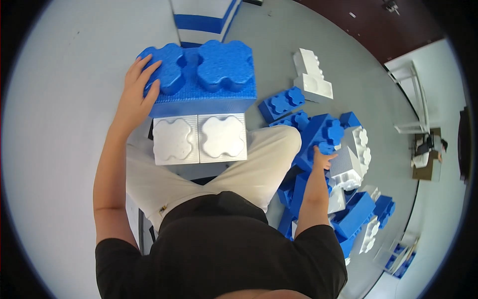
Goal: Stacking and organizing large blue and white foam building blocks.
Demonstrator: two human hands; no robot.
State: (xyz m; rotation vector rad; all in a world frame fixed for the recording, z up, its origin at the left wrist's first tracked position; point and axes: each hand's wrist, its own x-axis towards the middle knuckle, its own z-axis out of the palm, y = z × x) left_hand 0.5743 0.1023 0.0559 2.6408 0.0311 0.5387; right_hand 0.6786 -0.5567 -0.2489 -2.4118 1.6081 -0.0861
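A large blue foam building block [209,106] with two clover-shaped studs lies in front of me, on top of white blocks [222,136]. My left hand [140,86] rests on its left stud, fingers spread over the top. To my right, beside my knee, a second big blue block [317,130] leans at an angle on the pile. My right hand [323,160] is at this block's lower stud, thumb and fingers on either side of it. A grey-white ribbed block [345,162] lies just right of those fingers.
More blue blocks [353,215] and white blocks [369,235] are heaped along my right side. Two white blocks [312,74] lie farther off on the grey floor. Beyond the blocks stands a blue-and-white striped structure [201,23]. A person [425,147] is at the far right.
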